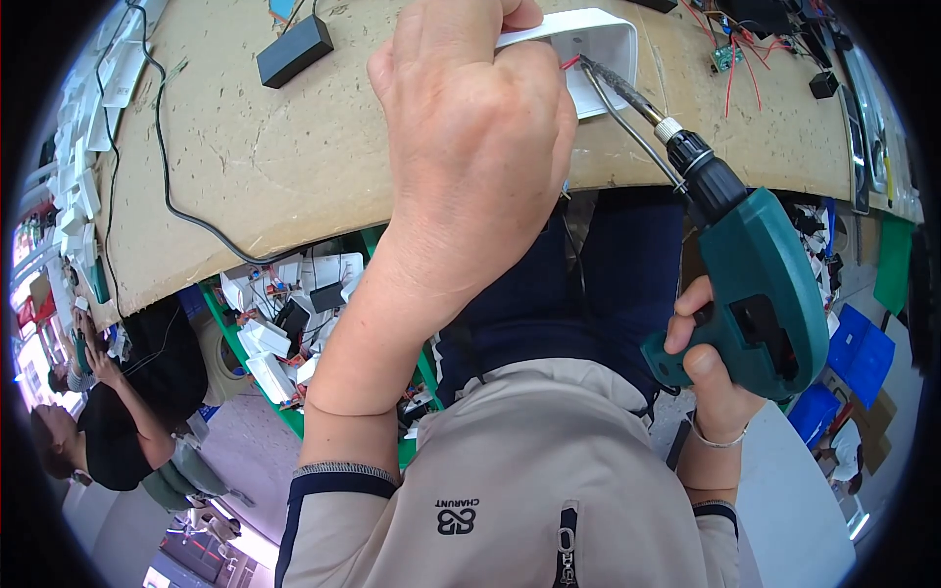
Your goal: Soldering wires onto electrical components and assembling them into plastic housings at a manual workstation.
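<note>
Soldering gun (757, 250) held with its tip at a white housing (606, 41)

Nearer the body than the white housing and to its right, the person's right hand (714, 367) has its fingers wrapped closed around the green gun's grip. From that hand the gun slants toward the housing, its black collar and metal barrel ending in a dark tip at the housing's open side. A thin metal tube (627, 134) runs alongside the barrel toward the same spot. Close by the tip, within the housing's outline, shows a short red wire (569, 63); whether the two touch, I cannot tell.

The left hand (475, 122) is just left of the housing, back upward, covering part of it. Its fingers are bent, but most of their tips are hidden, so I cannot tell how far they are closed or what they have hold of.

Around the housing stretches the tan bench (284, 157). To the housing's right lie a small green circuit board (727, 58) among red wires and, farther right, a black block (824, 85). Well to its left are a black box (295, 52) and a black cable. Left of the housing and nearer the body, below bench level, a green crate (232, 341) holds white casings (265, 338). Far left of the housing is a co-worker (118, 436) in a black top.
</note>
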A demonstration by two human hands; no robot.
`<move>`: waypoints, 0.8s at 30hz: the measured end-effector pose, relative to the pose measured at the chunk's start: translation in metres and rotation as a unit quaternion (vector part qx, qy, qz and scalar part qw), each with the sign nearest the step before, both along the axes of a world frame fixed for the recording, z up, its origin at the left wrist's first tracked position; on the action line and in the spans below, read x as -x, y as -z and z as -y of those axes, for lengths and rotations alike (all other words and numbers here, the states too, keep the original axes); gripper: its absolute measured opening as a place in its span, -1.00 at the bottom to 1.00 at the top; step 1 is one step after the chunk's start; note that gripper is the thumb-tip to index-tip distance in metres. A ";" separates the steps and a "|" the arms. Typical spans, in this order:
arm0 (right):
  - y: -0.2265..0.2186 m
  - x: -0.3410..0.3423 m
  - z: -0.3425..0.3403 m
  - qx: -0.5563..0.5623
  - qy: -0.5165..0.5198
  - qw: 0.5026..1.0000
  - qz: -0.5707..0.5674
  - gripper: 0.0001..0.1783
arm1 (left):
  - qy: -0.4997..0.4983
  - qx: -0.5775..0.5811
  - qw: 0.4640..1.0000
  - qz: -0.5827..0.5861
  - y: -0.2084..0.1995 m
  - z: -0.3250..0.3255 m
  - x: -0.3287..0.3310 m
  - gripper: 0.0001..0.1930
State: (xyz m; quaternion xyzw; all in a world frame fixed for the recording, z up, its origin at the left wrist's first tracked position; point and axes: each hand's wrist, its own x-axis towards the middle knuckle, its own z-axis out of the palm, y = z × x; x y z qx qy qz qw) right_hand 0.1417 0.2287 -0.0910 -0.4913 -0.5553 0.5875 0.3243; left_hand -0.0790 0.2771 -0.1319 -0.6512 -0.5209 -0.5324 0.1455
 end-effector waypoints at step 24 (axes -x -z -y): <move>-0.007 0.003 0.004 0.005 0.002 0.999 0.046 -0.31 | 0.018 -0.081 0.997 -0.006 0.006 -0.013 -0.004 -0.90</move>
